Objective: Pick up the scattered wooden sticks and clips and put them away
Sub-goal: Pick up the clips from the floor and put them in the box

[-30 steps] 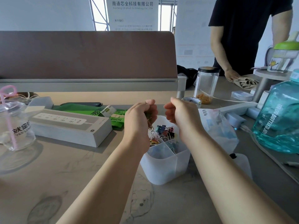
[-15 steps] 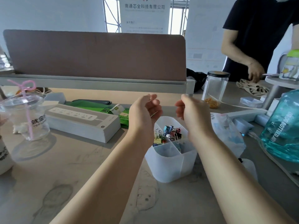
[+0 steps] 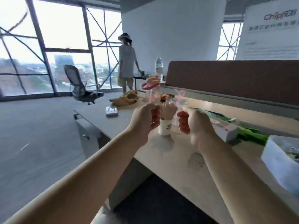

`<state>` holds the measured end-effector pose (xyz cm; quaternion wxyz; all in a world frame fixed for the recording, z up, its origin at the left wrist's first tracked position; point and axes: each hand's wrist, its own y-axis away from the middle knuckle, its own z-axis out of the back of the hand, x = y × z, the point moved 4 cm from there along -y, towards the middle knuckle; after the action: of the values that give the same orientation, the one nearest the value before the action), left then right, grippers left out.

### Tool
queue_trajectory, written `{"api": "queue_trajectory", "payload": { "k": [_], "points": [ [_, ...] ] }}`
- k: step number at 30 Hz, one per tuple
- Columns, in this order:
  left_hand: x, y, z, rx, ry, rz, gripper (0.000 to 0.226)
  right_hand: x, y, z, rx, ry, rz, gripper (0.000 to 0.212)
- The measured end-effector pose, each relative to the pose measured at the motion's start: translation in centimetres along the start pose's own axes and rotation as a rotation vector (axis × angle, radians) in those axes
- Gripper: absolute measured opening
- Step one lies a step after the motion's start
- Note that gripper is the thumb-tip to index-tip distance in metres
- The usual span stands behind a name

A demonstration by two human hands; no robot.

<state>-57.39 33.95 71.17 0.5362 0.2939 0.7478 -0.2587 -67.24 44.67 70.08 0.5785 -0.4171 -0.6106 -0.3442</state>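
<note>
Desk [image 3: 169, 151]; left hand [image 3: 142, 120], right hand [image 3: 194, 125] raised, fingers [image 3: 156, 113] curled; contents blurred.

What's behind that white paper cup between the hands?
Behind the white paper cup stand a clear cup with a pink straw and a pink-lidded bottle; the left hand and right hand hide their bases.

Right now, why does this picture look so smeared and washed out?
Head view: motion blur smears everything, worst on the pale object at far right; the left hand and right hand look sharper; the windows are blown out white, and the wide lens bends their frames.
</note>
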Motion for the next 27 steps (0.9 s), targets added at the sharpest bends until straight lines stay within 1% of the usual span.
{"api": "queue_trajectory", "payload": {
  "k": [2,5,8,11,14,15,20,24,27],
  "points": [
    [-0.5,2.1,7.3,-0.133,-0.038,0.024,0.028,-2.4,2.0,-5.7,0.107,0.04,-0.05,0.029],
    [-0.9,6.2,18.1,-0.336,-0.049,0.032,0.026,-5.3,6.4,-13.7,0.269,0.095,-0.066,0.029],
    [-0.7,11.1,27.6,-0.524,-0.047,0.064,0.026,-8.7,11.5,-20.9,0.45,0.157,-0.13,0.035],
    [0.5,15.8,35.5,-0.708,-0.074,0.144,0.028,-13.2,16.3,-26.4,0.639,0.269,-0.22,0.038],
    [2.5,19.4,42.3,-0.858,-0.107,0.205,0.028,-17.6,19.7,-30.7,0.783,0.375,-0.232,0.037],
    [3.2,20.4,44.1,-0.897,-0.107,0.223,0.029,-19.0,20.5,-31.8,0.808,0.399,-0.234,0.038],
    [6.3,26.4,53.2,-1.073,-0.051,0.309,0.029,-27.7,25.2,-38.2,0.986,0.632,-0.278,0.036],
    [7.7,32.7,61.3,-1.254,-0.019,0.339,0.027,-34.8,29.9,-45.6,1.135,0.782,-0.22,0.04],
    [9.6,38.2,67.6,-1.37,-0.016,0.427,0.025,-41.4,35.6,-50.8,1.271,0.896,-0.229,0.041]
  ]
}}
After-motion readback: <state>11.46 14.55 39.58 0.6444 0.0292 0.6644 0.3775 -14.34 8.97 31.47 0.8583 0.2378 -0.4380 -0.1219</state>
